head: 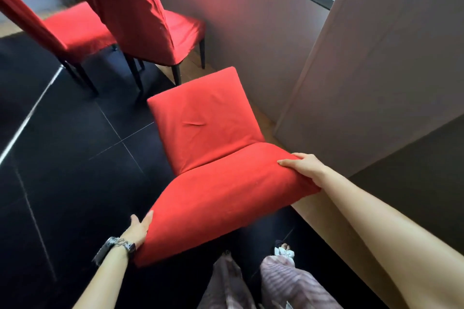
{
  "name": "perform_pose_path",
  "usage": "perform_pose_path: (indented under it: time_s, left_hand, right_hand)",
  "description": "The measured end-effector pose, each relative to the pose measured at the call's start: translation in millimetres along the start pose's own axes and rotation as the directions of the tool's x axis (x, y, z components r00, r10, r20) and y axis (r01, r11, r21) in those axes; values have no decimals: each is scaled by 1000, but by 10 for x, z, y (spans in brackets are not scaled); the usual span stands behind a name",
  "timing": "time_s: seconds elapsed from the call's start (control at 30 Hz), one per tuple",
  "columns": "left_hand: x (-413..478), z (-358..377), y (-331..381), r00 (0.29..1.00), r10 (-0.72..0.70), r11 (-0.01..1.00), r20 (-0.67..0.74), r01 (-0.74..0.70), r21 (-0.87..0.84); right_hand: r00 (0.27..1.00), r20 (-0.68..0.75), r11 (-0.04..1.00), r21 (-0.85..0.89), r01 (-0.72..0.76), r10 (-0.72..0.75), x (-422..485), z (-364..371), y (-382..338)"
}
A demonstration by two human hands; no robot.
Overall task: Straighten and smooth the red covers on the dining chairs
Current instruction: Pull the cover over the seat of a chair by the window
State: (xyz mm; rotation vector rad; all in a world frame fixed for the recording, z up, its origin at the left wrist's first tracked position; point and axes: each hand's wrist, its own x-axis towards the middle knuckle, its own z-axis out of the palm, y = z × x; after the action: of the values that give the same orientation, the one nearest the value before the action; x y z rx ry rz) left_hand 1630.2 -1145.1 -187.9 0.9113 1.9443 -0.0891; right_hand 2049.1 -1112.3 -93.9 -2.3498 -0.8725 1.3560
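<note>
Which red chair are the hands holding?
The nearest red cloth-covered chair: the left hand and right hand grip its backrest's two sides. The other two red-covered chairs stand untouched.

Matt red cloth cover — glossy black tiled floor.

The floor under me is made of big black tiles with thin pale lines between them. By the wall it turns into a thin strip of brown wood. Three chairs in red covers are on it. The nearest chair is right in front of me, and its legs are hidden. The middle chair stands behind it on thin black legs, close to the wall. The far chair is to its left. My foot stands on the black tiles.
</note>
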Motion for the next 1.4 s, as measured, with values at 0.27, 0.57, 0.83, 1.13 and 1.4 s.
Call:
perform_pose_path:
  time_s: [0.27,0.57,0.83,1.13,1.4]
  left_hand:
    - [-114,170,-78,970,199,794,138,-242,557]
    - [-712,269,742,801,540,789,260,-589,175]
    - [-1039,626,1511,797,572,767,193,-603,219]
    - [-1042,527,1193,900,415,909,-132,-404,102]
    - [-1000,490,1246,888,435,899,-145,-421,119]
  right_hand:
    - [979,-11,935,-298,192,-204,72,157,-704]
    - [970,32,856,-463,229,-242,77,357,-1248]
    - [936,103,728,-602,328,-336,-136,693,-1594]
    - [840,248,514,-697,501,-483,-398,1449,-2059]
    - [814,277,448,-722,527,-511,-308,1413,-2132]
